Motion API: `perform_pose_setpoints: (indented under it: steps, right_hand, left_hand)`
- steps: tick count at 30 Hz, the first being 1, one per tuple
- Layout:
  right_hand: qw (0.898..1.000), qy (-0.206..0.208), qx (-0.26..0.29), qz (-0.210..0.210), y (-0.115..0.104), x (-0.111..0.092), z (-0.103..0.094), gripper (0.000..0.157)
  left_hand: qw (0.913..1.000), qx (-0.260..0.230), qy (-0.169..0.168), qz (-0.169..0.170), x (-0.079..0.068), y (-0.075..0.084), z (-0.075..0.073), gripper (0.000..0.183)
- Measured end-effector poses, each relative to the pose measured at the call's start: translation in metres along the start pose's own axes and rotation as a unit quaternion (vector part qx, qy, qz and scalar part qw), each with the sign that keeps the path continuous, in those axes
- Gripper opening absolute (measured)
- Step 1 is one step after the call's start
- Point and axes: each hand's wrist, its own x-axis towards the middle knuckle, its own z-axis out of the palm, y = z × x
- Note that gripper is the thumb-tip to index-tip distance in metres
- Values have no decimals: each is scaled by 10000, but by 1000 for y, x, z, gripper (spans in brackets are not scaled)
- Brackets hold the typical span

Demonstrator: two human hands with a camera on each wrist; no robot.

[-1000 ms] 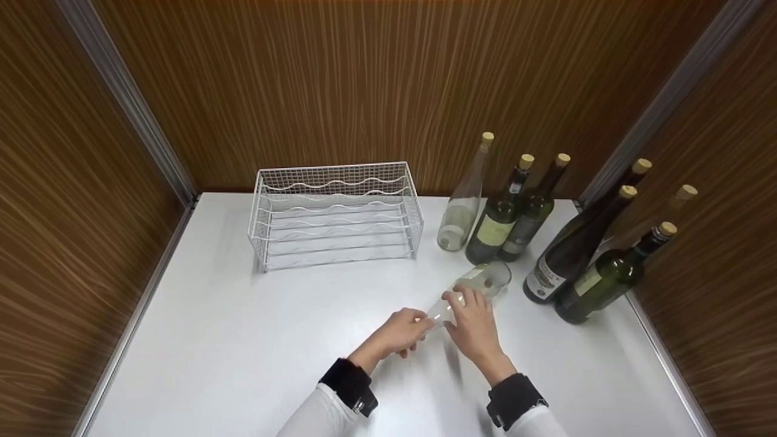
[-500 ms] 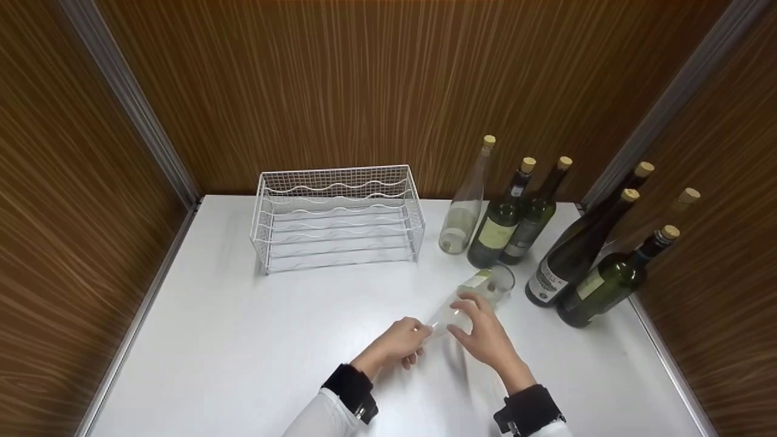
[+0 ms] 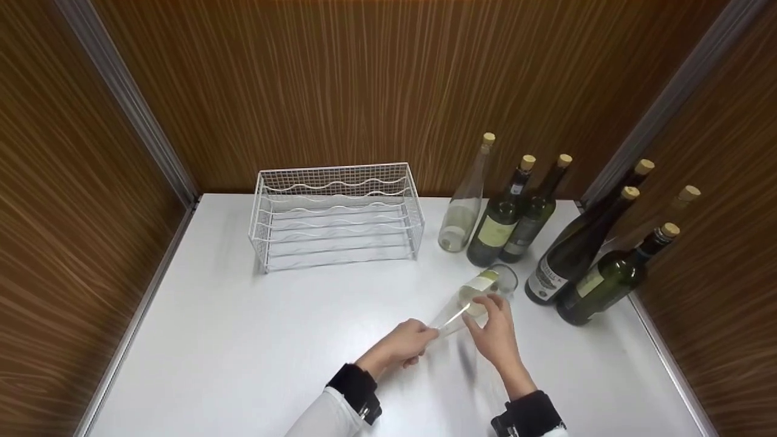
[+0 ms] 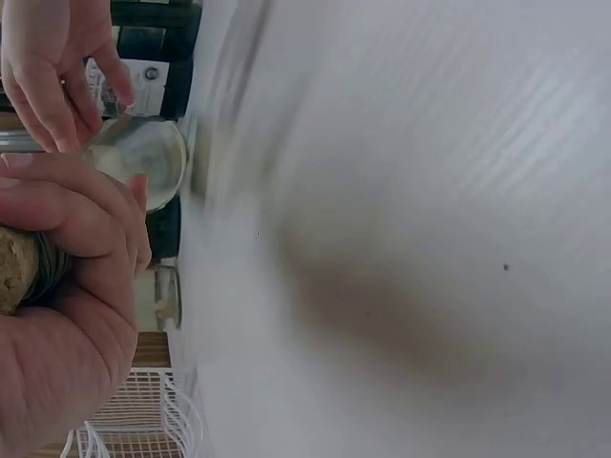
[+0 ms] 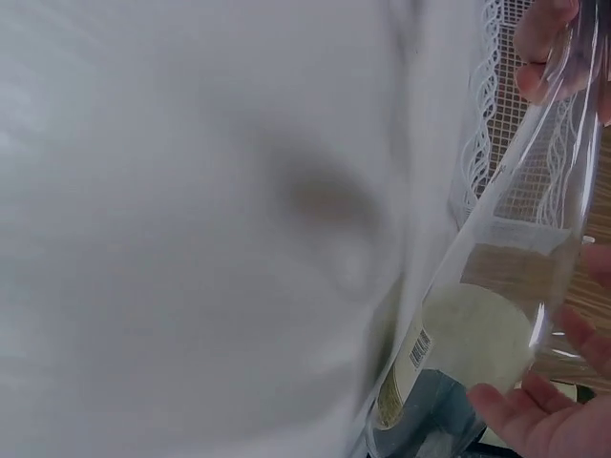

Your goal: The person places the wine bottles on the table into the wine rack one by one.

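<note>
A clear glass wine bottle (image 3: 449,315) with a pale label (image 3: 482,281) lies tilted, its base toward the standing bottles and its neck toward me. My left hand (image 3: 405,341) grips the neck, fingers curled round it; the cork (image 4: 13,271) shows beside the palm in the left wrist view. Over the bottle's body is my right hand (image 3: 496,335), thumb and fingers spread and loosely bent, fingertips right at the glass. The right wrist view shows the label's barcode side (image 5: 410,367) low on the bottle.
A white wire wine rack (image 3: 337,218) with wavy bars stands at the back. To the right stand several corked bottles, among them a clear one (image 3: 461,212), a green one (image 3: 498,227) and a dark one (image 3: 564,258). Wood-grain panels (image 3: 303,85) enclose the white table (image 3: 243,340).
My right hand has shifted right along the bottle toward its base, its fingers looser on the glass. The label has turned more into view. My left hand keeps hold of the neck.
</note>
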Motion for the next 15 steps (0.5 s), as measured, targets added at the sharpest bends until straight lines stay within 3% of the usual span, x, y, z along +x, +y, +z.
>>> perform_pose_setpoints:
  steps: [6,15]
  right_hand:
    - [9962,-104,149,846,-5,-1,-2,56]
    - [9867,-492,707,1382,-11,-2,0,70]
  left_hand:
    - [9994,270,74,197,-5,2,-1,34]
    - [9906,1100,716,396,-22,5,-4,35]
